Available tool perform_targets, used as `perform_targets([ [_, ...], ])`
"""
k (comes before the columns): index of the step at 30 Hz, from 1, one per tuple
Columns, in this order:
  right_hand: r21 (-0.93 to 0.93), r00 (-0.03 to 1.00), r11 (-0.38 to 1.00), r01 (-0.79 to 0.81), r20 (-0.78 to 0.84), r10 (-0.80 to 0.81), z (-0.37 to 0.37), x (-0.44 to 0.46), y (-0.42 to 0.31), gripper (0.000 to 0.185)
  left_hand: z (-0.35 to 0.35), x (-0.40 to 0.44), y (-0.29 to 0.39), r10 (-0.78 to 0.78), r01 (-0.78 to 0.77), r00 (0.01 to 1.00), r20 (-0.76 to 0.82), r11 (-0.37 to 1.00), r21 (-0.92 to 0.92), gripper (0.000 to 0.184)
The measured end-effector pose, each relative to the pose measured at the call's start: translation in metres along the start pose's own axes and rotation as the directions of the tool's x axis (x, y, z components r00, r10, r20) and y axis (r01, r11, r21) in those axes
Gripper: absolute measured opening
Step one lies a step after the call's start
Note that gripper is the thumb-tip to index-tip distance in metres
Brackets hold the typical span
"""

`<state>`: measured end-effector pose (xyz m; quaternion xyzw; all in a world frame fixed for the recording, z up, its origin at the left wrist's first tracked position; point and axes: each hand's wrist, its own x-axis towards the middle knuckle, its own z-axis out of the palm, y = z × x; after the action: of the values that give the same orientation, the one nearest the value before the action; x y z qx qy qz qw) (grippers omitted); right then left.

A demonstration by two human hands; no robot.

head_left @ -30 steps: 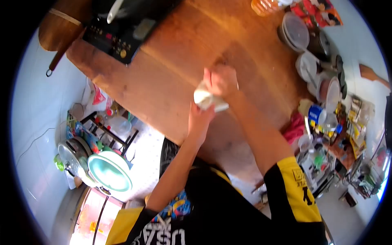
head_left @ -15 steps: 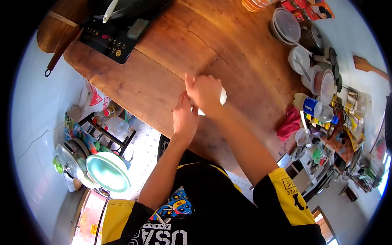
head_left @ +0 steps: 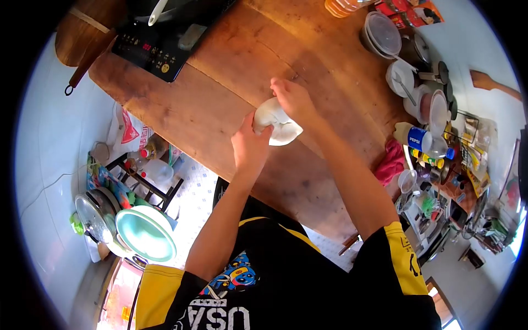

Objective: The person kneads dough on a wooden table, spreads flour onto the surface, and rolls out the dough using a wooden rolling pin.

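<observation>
Wooden board: far left, smooth brown wood with a rounded outline and a pale band across it point(head_left: 82, 34).
Basin: near left, below the level of the bench, a round pale-green tub with a glossy inside and a smooth rim point(head_left: 146, 234).
Cooktop: far left on the bench, a flat, glossy black panel with lit red digits and printed symbols point(head_left: 159, 49); a slim, pale handle point(head_left: 157, 12) reaches over it.
Bench: reddish-brown wood with visible grain, a long seam and darker patches point(head_left: 203, 124).
Left hand: closed on the near-left edge of the dough, thumb and fingers pressed into it point(head_left: 248, 144).
Dough: between the two hands, over the middle of the bench, a soft, matte, off-white piece, rounded on the left, folded and creased in the middle, drawn to a blunt corner on the right point(head_left: 280, 127).
Right hand: fingers curled in on the far-right edge of the dough, holding it point(head_left: 296, 103).
Bowl: far right, round, capped with a cloudy, translucent lid point(head_left: 383, 34).
Cloth: right edge of the bench, crumpled crimson fabric point(head_left: 389, 162).
Bottle: right, just beyond the cloth, clear plastic lying on its side, blue Pepsi label, blue cap point(head_left: 421, 138).
</observation>
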<state>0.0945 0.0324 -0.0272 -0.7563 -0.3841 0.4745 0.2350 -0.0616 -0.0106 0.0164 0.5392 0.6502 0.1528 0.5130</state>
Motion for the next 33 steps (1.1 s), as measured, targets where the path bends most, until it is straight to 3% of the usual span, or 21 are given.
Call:
perform_targets([
  [2, -0.131, 0.999, 0.99, -0.045, -0.034, 0.041, 0.007, -0.009, -0.022, 0.059, -0.006, -0.004, 0.015, -0.042, 0.036, 0.996, 0.075, 0.996, 0.08, 0.057],
  [4, -0.357, 0.933, 0.868, -0.345, -0.231, 0.276, 0.024, -0.004, -0.039, 0.065, 0.011, -0.002, -0.005, 0.294, -0.29, 0.955, 0.043, 0.892, 0.347, 0.061],
  [8, -0.474, 0.993, 0.874, -0.109, -0.083, 0.079, 0.023, -0.027, -0.005, 0.05, 0.012, -0.007, -0.032, 0.365, -0.344, 0.931, -0.001, 0.877, 0.334, 0.066],
  [9, -0.486, 0.925, 0.842, 0.235, -0.154, -0.348, 0.029, -0.034, 0.027, 0.039, 0.007, -0.012, -0.033, 0.347, -0.341, 0.938, 0.024, 0.904, 0.256, 0.065],
  [10, -0.52, 0.676, 0.666, 0.535, -0.209, -0.706, 0.028, -0.033, 0.044, 0.029, 0.001, -0.015, -0.034, 0.332, -0.336, 0.942, 0.049, 0.925, 0.176, 0.066],
  [11, -0.519, 0.676, 0.663, 0.539, -0.203, -0.709, 0.022, -0.025, 0.044, 0.029, 0.0, -0.018, -0.044, 0.144, -0.149, 0.986, 0.082, 0.987, 0.055, 0.063],
  [12, -0.579, 0.648, 0.591, 0.562, -0.135, -0.749, 0.017, -0.014, 0.043, 0.023, 0.005, -0.014, -0.046, 0.146, -0.15, 0.986, 0.076, 0.987, 0.053, 0.063],
  [13, -0.626, 0.614, 0.511, 0.589, -0.066, -0.787, 0.017, -0.001, 0.038, 0.018, 0.012, -0.009, -0.046, -0.067, 0.11, 0.989, 0.132, 0.93, -0.351, 0.061],
  [14, -0.616, 0.609, 0.513, 0.598, -0.067, -0.791, 0.019, 0.014, 0.032, 0.018, 0.015, -0.008, -0.05, -0.235, 0.355, 0.935, 0.266, 0.659, -0.664, 0.059],
  [18, -0.631, 0.706, 0.599, 0.493, -0.112, -0.699, 0.016, 0.018, 0.022, 0.026, 0.024, 0.011, -0.043, -0.266, 0.293, 0.956, 0.124, 0.832, -0.471, 0.048],
  [19, -0.475, 0.872, 0.792, 0.383, -0.096, -0.48, 0.012, 0.011, 0.017, 0.035, 0.013, 0.007, -0.035, -0.266, 0.293, 0.956, 0.124, 0.834, -0.468, 0.048],
  [20, -0.314, 0.974, 0.928, 0.2, -0.037, -0.223, 0.005, 0.002, 0.014, 0.045, 0.002, 0.003, -0.026, -0.206, 0.227, 0.972, 0.113, 0.948, -0.223, 0.047],
  [21, -0.317, 0.973, 0.927, 0.2, -0.05, -0.227, -0.005, 0.0, 0.001, 0.045, -0.004, 0.006, -0.013, -0.127, 0.125, 0.986, 0.111, 0.992, 0.031, 0.046],
  [22, -0.354, 1.0, 0.935, 0.001, -0.008, -0.004, -0.013, -0.002, -0.015, 0.055, -0.003, 0.008, -0.005, -0.117, 0.115, 0.987, 0.112, 0.993, 0.029, 0.046],
  [23, -0.397, 0.973, 0.896, -0.198, 0.029, 0.228, -0.018, -0.007, -0.029, 0.066, 0.0, 0.006, 0.002, 0.006, -0.032, 0.994, 0.11, 0.97, 0.24, 0.047],
  [24, -0.395, 0.973, 0.897, -0.2, 0.028, 0.229, -0.011, -0.012, -0.041, 0.066, 0.005, 0.005, 0.008, 0.125, -0.172, 0.983, 0.134, 0.883, 0.437, 0.047],
  [26, -0.455, 0.973, 0.86, -0.23, -0.131, 0.191, 0.008, -0.018, -0.061, 0.076, 0.02, 0.009, 0.027, 0.066, -0.129, 0.989, 0.135, 0.833, 0.538, 0.048],
  [28, -0.411, 0.983, 0.893, -0.181, -0.093, 0.157, 0.008, -0.015, -0.024, 0.067, 0.023, 0.004, 0.033, -0.003, -0.097, 0.988, 0.155, 0.767, 0.635, 0.049],
  [30, -0.461, 0.964, 0.874, 0.153, -0.126, -0.235, 0.006, -0.023, 0.004, 0.056, 0.016, -0.009, 0.032, 0.086, -0.165, 0.976, 0.202, 0.893, 0.419, 0.057],
  [31, -0.462, 0.966, 0.875, 0.148, -0.121, -0.227, 0.011, -0.023, 0.018, 0.056, 0.015, -0.016, 0.019, 0.078, -0.159, 0.976, 0.206, 0.894, 0.419, 0.057],
  [33, -0.598, 0.718, 0.637, 0.487, -0.142, -0.682, 0.02, -0.007, 0.034, 0.048, 0.022, -0.011, -0.018, 0.35, -0.337, 0.937, -0.004, 0.905, 0.261, 0.058],
])
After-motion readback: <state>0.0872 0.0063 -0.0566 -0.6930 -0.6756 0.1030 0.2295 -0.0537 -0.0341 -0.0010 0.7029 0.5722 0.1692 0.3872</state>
